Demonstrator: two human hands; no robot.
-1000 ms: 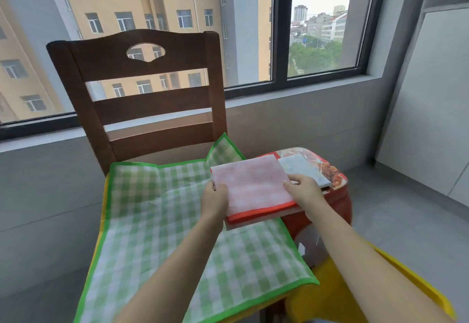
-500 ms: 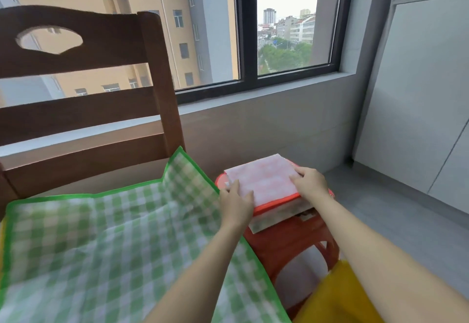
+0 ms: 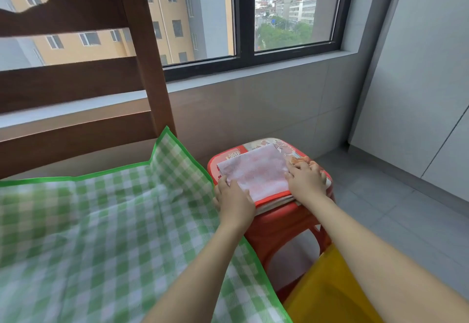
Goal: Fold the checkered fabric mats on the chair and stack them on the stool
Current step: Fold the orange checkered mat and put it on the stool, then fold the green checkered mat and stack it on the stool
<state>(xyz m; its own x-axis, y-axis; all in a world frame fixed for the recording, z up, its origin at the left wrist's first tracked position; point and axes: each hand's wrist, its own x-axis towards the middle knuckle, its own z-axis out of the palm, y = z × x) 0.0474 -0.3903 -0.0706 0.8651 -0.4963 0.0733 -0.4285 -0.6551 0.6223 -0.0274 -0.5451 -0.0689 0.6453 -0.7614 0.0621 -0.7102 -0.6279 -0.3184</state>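
On top of the red stool (image 3: 276,218), the folded pink mat (image 3: 256,173) lay flat, its red-trimmed near edge running from my left to my right and slightly downhill toward the right in the picture. I could see at least one more folded layer under it, paler, showing along that near edge. My left hand (image 3: 234,200) held the mat's near-left corner, palm down, fingers curled over the edge so that I judged it a grip and not a flat press. My right hand (image 3: 305,180) sat on the right edge of the mat, fingers curled over that side and reaching down to the stack beneath; whether the thumb was tucked under I could not tell. Both hands were therefore touching the mat, one at each end of its long side, with the mat's middle lying just beyond the fingertips.

Left of the stool, touching its rim or nearly so, the green checkered mat (image 3: 106,223) lay spread open on the wooden chair (image 3: 76,84), unfolded, one corner turned up against the chair back. My left hand was clearly the nearer one to it, just beside its right border. I judged the next fold would start from that side. A yellow object (image 3: 330,294) showed low on the right.
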